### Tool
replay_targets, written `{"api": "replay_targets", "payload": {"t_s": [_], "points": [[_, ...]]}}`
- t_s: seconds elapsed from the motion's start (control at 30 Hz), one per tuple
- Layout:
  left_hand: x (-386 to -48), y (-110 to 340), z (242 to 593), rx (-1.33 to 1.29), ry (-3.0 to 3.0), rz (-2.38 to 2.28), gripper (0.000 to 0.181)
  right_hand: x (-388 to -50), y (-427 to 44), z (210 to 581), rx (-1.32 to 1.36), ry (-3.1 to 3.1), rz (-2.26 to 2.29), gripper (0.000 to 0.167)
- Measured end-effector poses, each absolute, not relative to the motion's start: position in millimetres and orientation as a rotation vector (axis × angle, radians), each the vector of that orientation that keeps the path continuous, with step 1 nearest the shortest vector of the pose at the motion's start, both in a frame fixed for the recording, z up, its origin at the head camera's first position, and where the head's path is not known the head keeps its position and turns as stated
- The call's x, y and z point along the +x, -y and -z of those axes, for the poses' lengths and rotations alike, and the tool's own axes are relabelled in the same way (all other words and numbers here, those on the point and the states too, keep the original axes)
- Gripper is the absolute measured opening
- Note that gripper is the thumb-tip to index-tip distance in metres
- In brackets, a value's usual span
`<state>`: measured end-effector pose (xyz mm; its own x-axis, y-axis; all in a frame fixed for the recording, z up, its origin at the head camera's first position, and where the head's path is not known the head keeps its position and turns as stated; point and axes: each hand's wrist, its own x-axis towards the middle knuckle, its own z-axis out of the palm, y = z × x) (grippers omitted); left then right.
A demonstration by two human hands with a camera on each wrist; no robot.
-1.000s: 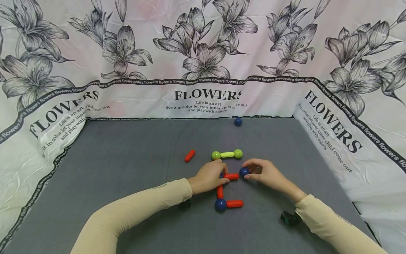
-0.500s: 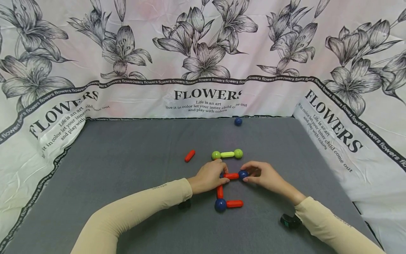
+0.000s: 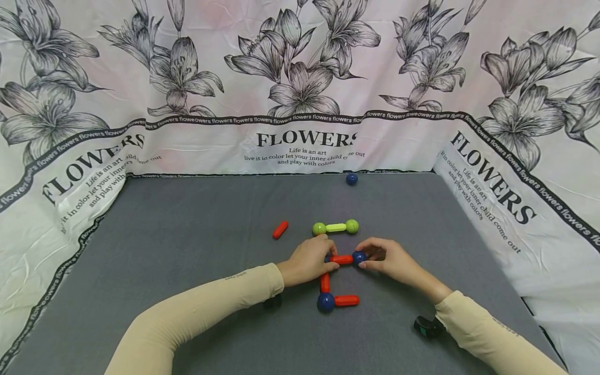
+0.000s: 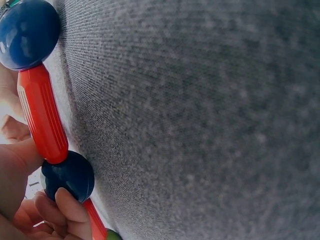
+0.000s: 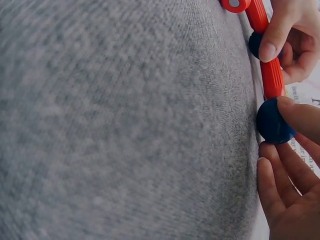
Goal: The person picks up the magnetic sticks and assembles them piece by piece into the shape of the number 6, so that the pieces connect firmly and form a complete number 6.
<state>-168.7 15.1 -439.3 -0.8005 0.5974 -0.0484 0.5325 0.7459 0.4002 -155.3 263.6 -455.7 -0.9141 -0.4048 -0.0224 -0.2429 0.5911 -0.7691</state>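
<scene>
My left hand (image 3: 309, 260) grips the middle blue ball (image 4: 70, 176) of a magnetic rod-and-ball figure, with its fingers partly hiding it. From that ball a red rod (image 3: 341, 259) points right and meets another blue ball (image 3: 359, 258), pinched between the thumb and fingers of my right hand (image 3: 391, 259). A second red rod (image 3: 325, 283) runs toward the front, to a lower blue ball (image 3: 325, 302) with a red rod (image 3: 347, 300) sticking out rightward. At the figure's far end, a lime rod (image 3: 336, 227) links two lime balls (image 3: 319, 228).
A loose red rod (image 3: 280, 229) lies left of the figure. Near the back edge sits a spare blue ball (image 3: 351, 179). The grey tabletop (image 3: 197, 224) is bordered by flower-printed cloth (image 3: 201, 151). Dark wrist devices (image 3: 428, 327) show below both sleeves.
My right hand has moved slightly left with its blue ball, which now touches the free end of the middle red rod. My left hand has kept its place.
</scene>
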Motion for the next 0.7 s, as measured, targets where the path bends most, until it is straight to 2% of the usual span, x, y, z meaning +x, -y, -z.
{"api": "replay_targets", "payload": {"t_s": [0.7], "points": [[-169.0, -13.7, 439.6, 0.915, -2.766, -0.573, 0.025, -159.4, -263.4, 452.5, -0.544, -2.583, 1.168, 0.032]]}}
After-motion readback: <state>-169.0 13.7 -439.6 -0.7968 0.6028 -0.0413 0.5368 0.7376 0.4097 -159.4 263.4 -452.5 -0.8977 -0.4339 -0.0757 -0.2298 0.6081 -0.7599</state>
